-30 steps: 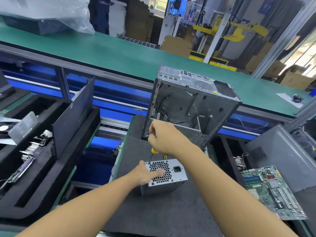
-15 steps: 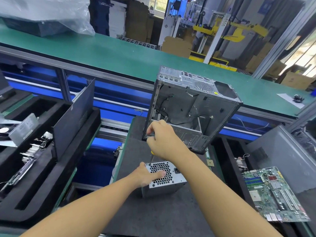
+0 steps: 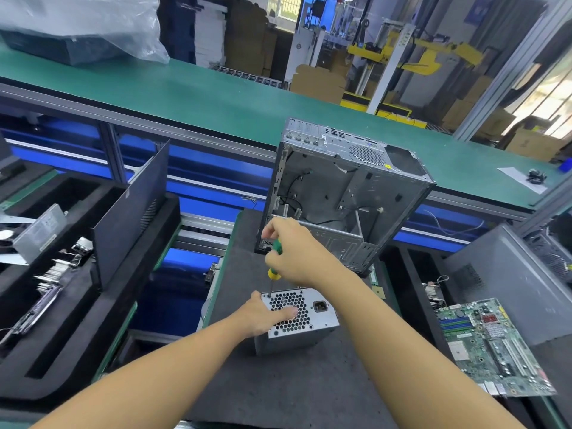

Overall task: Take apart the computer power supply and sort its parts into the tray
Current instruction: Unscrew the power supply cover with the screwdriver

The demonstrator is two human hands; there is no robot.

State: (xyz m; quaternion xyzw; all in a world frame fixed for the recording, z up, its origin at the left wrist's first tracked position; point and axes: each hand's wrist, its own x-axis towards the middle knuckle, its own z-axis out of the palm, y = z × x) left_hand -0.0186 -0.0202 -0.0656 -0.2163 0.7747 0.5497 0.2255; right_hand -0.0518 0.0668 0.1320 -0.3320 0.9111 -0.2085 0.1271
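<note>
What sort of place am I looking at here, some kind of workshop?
Most likely a factory line for dismantling computers: a long green conveyor runs across the back, a gutted case stands on the mat, and a loose motherboard lies to the right.

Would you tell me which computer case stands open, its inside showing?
The upright silver case behind the power supply; the dark grey case on the right shows only a closed panel.
</note>
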